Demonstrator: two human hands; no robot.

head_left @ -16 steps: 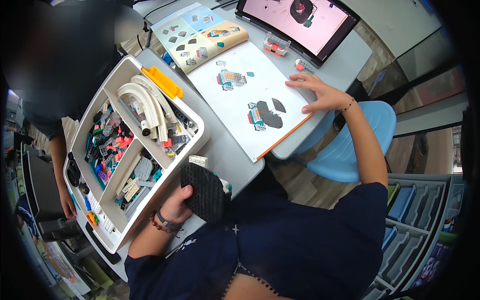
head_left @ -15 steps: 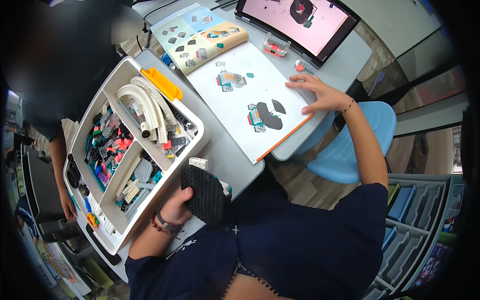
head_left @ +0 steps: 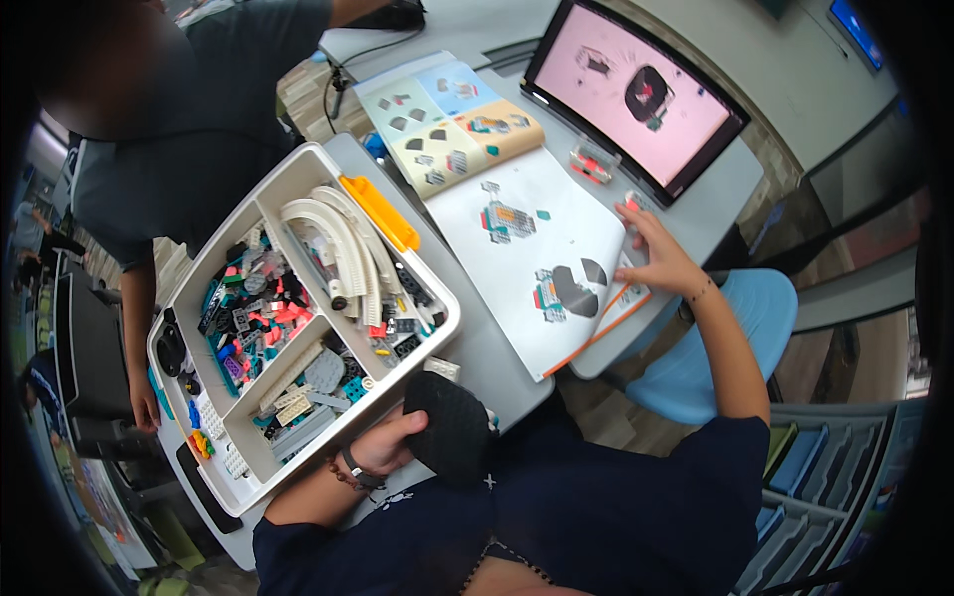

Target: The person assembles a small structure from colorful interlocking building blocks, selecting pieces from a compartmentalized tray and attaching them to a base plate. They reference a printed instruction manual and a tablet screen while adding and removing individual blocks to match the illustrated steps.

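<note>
My left hand [head_left: 391, 444] grips a black rounded studded plate [head_left: 447, 427] at the table's near edge, just below the white compartment tray [head_left: 298, 174] of building bricks. My right hand [head_left: 658, 256] lies flat, fingers spread, on the right edge of the open instruction booklet [head_left: 517, 258], by a small red and white brick piece [head_left: 630, 203]. The booklet shows pictures of grey and black parts.
A tablet screen [head_left: 636, 94] with a pink picture stands at the back right, a small brick assembly [head_left: 590, 165] before it. Another person in a dark shirt [head_left: 189, 119] stands at the left by the tray. A blue chair [head_left: 696, 368] sits below the table.
My right hand has slid a little farther up along the booklet's right edge. My left hand still holds the black plate in the same place.
</note>
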